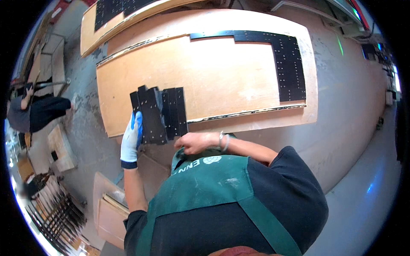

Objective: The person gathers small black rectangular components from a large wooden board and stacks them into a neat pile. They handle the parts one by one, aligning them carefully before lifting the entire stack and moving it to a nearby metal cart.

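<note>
A bundle of flat black strips with small holes point(153, 121) is held over the near left part of a wooden board. My left hand point(131, 138), in a white and blue glove, grips the bundle's left side with the thumb across its front. Bare and wearing a bracelet, my right hand point(194, 143) is closed at the bundle's lower right corner; its fingertips are partly hidden. The strips fan out unevenly at the top. On the board point(230, 77), more black strips point(289, 64) lie side by side at the right end and along the far edge.
Beyond the board, a second wooden board point(109, 36) carries more black pieces. Both rest on a pale tabletop point(309, 77). To the left, another person point(32, 112) is on the floor side, near a rack of dark rods point(55, 213). Wooden panels point(109, 209) stand at my lower left.
</note>
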`<action>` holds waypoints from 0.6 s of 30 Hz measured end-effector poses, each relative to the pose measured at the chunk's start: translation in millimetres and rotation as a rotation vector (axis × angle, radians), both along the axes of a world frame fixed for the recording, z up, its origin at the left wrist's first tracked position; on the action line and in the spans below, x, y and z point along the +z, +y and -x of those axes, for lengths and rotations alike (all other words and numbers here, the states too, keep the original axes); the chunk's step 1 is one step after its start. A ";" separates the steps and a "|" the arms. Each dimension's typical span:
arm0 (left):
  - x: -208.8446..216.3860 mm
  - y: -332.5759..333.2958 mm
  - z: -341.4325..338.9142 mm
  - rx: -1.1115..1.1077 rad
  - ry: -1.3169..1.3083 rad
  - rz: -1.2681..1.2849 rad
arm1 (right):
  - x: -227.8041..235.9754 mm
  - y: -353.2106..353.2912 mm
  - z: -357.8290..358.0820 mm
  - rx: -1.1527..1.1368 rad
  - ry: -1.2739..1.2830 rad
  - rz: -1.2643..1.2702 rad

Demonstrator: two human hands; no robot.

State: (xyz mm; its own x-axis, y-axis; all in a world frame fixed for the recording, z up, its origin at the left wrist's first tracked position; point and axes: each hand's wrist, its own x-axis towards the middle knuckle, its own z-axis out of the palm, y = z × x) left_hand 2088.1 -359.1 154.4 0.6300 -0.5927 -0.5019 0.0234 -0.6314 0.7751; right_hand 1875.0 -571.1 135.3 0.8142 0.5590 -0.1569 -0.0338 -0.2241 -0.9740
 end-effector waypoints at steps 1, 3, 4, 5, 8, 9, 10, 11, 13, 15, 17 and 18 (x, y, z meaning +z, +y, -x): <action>-4.3 10.5 -1.1 -0.042 -0.072 0.006 | 23.2 -39.1 -6.7 0.072 0.125 -0.049; -13.2 21.5 2.1 -0.102 -0.192 -0.015 | 52.4 -111.8 -8.6 -0.240 0.295 0.113; -8.8 9.1 1.4 -0.154 -0.242 -0.027 | -40.4 -151.5 9.2 -0.633 0.129 -0.263; 1.6 2.1 3.8 -0.155 -0.273 -0.083 | -54.2 -203.5 3.4 -0.828 -0.007 0.227; 10.2 -1.6 1.7 -0.193 -0.316 -0.126 | -54.2 -328.5 -21.0 -0.891 -0.198 1.642; 27.1 -25.2 5.0 -0.144 -0.206 -0.086 | -65.6 -362.6 -14.1 -0.859 -0.175 1.683; 38.8 -37.9 5.4 -0.086 -0.099 -0.054 | -78.4 -390.3 -8.4 -0.822 -0.161 1.714; 28.6 -24.2 3.5 -0.085 -0.147 -0.116 | -81.2 -400.0 -12.3 -0.691 -0.192 1.774; -2.1 14.8 1.2 -0.170 -0.344 -0.102 | -87.4 -405.6 -26.7 -0.627 -0.297 1.741; 2.0 14.3 6.4 -0.170 -0.356 -0.105 | -77.0 -403.0 -32.2 -0.522 -0.237 1.697; 35.1 -25.6 11.0 -0.102 -0.199 -0.102 | -85.8 -417.7 -12.3 -0.539 -0.339 1.683; 47.7 -31.6 14.4 -0.045 -0.132 -0.111 | -76.2 -416.0 -15.0 -0.511 -0.306 1.606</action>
